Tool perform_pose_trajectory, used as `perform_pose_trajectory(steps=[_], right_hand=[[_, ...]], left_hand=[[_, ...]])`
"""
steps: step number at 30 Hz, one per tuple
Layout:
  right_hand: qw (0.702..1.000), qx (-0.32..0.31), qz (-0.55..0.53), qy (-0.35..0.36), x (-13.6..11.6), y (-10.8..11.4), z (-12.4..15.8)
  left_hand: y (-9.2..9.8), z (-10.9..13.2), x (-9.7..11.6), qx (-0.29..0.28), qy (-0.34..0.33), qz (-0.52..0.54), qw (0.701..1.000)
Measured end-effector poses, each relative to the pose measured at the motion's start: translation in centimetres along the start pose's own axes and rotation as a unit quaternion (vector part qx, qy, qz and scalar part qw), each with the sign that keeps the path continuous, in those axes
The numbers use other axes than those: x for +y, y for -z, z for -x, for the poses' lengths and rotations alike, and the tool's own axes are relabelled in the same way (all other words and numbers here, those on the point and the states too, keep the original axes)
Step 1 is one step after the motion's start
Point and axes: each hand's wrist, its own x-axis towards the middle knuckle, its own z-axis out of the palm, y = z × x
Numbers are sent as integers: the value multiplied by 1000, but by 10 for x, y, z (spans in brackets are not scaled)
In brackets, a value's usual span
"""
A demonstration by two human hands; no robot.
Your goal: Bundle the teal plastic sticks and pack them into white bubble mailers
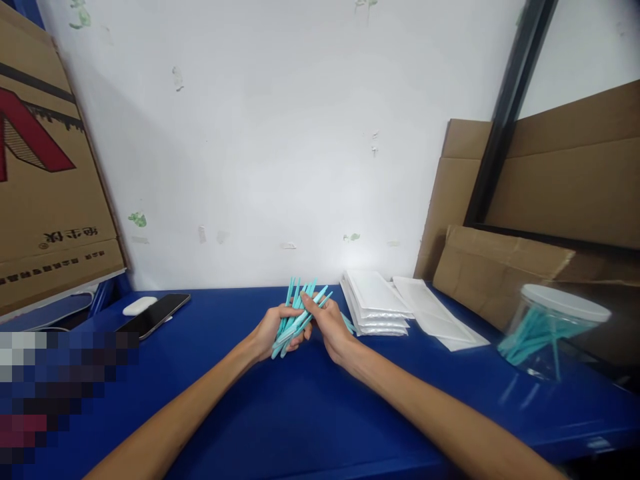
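In the middle of the head view, a loose bundle of thin turquoise plastic sticks (295, 325) is held up over the blue table. My left hand (274, 327) is closed round the bundle, its thumb lying across the sticks. Against the bundle's right side, my right hand (326, 320) grips sticks with its thumb pressed on them; its fingers are partly hidden. A few more turquoise ends (349, 323) show just past the right hand; whether they are held or lie on the table I cannot tell.
Behind my right hand is a stack of white padded envelopes (377, 297), with a single envelope (435, 310) beside it. A clear white-lidded jar (543, 340) of turquoise sticks stands at right. A phone (157, 315) and white case (140, 305) lie left. Cardboard (500, 273) edges the table.
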Motion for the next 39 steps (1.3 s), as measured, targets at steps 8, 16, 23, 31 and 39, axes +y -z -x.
perform_pose_trajectory(steps=[8, 16, 23, 31, 39], right_hand=[[1000, -20, 22, 9, -3, 0, 2], [999, -32, 12, 10, -3, 0, 1], [999, -46, 12, 14, -3, 0, 0], [999, -39, -3, 21, -2, 2, -2], [994, -78, 47, 58, -8, 0, -3]], left_hand=[[1, 2, 3, -8, -3, -1, 1000], [3, 2, 1, -4, -11, 2, 1000], [-1, 4, 3, 0, -17, -3, 1000], [0, 2, 0, 23, 0, -7, 1000], [-13, 4, 6, 22, 27, -21, 999]])
